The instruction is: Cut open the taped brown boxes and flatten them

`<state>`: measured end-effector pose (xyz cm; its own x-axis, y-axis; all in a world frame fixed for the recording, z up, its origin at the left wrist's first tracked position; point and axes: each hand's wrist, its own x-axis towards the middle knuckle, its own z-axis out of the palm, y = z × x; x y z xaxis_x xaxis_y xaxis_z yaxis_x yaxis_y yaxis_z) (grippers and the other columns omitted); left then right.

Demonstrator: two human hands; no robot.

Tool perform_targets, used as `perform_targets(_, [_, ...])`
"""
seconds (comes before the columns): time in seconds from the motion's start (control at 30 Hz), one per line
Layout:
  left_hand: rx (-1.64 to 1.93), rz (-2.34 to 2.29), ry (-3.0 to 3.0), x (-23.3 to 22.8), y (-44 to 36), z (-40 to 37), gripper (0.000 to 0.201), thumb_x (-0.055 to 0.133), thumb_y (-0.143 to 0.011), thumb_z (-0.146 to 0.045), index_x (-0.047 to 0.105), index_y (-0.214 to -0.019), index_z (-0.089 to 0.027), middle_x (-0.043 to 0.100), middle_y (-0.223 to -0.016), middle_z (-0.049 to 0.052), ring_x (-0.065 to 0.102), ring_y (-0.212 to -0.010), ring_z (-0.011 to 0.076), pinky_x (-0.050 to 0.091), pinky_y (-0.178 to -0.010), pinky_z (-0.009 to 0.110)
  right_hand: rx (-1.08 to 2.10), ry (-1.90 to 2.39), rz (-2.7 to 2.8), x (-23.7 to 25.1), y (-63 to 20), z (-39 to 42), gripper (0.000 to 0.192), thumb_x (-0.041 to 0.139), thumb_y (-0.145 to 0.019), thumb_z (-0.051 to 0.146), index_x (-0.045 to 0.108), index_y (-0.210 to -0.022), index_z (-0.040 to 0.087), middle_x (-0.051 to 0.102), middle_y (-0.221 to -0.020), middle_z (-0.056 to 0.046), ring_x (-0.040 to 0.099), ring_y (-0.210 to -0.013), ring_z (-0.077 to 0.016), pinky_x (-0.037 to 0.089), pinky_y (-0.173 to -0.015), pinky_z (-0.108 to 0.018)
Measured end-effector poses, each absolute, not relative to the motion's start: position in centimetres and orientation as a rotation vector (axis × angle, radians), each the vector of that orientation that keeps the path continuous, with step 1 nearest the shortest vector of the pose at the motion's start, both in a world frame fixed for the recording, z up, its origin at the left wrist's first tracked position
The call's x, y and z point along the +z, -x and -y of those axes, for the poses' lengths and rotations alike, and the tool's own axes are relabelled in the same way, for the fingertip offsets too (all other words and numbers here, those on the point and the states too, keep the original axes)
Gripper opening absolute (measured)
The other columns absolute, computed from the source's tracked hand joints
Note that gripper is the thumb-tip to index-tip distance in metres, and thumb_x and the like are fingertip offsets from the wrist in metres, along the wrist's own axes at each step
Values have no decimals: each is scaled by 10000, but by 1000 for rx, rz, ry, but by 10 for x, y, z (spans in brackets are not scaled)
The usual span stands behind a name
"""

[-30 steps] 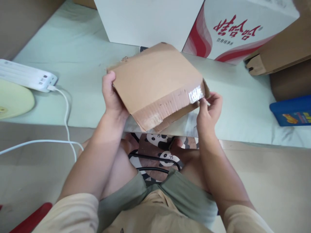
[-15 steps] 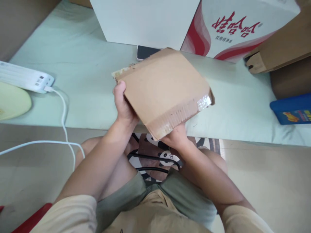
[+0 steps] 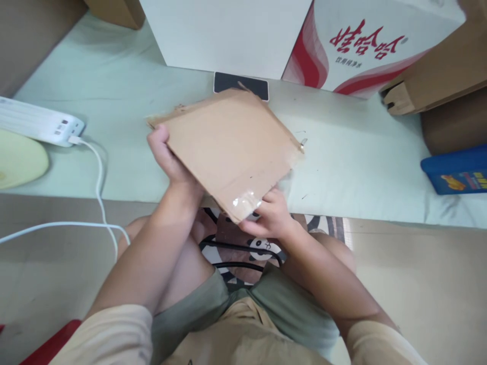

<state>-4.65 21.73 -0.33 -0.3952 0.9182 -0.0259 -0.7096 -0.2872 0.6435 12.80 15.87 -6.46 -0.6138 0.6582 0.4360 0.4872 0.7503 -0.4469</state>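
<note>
A brown cardboard box (image 3: 230, 147), flattish and worn, is held tilted above the front edge of the table. Shiny clear tape (image 3: 245, 200) shows along its near edge, and its corners look frayed. My left hand (image 3: 169, 154) grips the left side, thumb on top and fingers hidden underneath. At the near right edge, my right hand (image 3: 269, 215) is closed on the box's taped edge, its fingers curled and partly hidden. Behind the box lies a dark flat device with a light rim (image 3: 256, 87), partly covered by the cardboard.
A plain white box (image 3: 228, 35) and a white-and-red carton (image 3: 365, 50) stand at the back. To the left lie a white power bank (image 3: 41, 121) with a cable and a pale yellow object (image 3: 21, 159). A blue package (image 3: 454, 175) sits at the right.
The cardboard box has shifted left and tipped, so its taped side shows less and more of the dark device is visible. My right hand has come out from beneath onto the near edge.
</note>
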Motion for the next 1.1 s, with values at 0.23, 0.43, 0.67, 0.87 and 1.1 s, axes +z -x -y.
perform_targets(0.23, [1950, -715, -338, 12, 71, -222, 418, 198, -931, -443, 509, -732, -248, 662, -844, 60, 672, -952, 214, 568, -937, 322, 242, 830, 1845, -27, -156, -174, 195, 550, -959, 185, 564, -772, 237, 555, -653, 27, 521, -581, -134, 404, -562, -289])
perform_targets(0.43, [1856, -583, -325, 16, 67, -215, 516, 164, -960, -485, 610, -958, -226, 722, -897, 65, 689, -1055, 220, 552, -981, 340, 385, 1333, 1191, -48, -210, -216, 247, 644, -853, 334, 608, -1075, 232, 653, -1137, -65, 658, -1075, -219, 528, -934, -408])
perform_targets(0.67, [1847, -625, -310, 20, 63, -209, 350, 454, -826, -377, 640, -1104, -277, 743, -854, 50, 709, -1090, 307, 583, -935, 416, 1148, 1328, 1037, -43, -224, -220, 453, 833, -694, 603, 690, -888, 219, 740, -836, -11, 700, -724, -186, 585, -649, -307])
perform_targets(0.87, [1685, -631, -266, 17, 77, -204, 393, 406, -837, -459, 639, -1033, -211, 713, -831, 96, 724, -1040, 359, 615, -834, 467, 1669, 1352, 1062, -22, -244, -188, 547, 999, -420, 498, 732, -793, 200, 752, -677, -19, 732, -613, -240, 641, -590, -363])
perform_targets(1.1, [1467, -862, -122, 6, 96, -223, 298, 433, -854, -422, 615, -881, -188, 632, -650, 78, 689, -679, 270, 587, -699, 400, 1416, 1331, 934, -15, -236, -184, 481, 900, -537, 521, 705, -851, 213, 779, -795, -71, 774, -738, -327, 680, -680, -515])
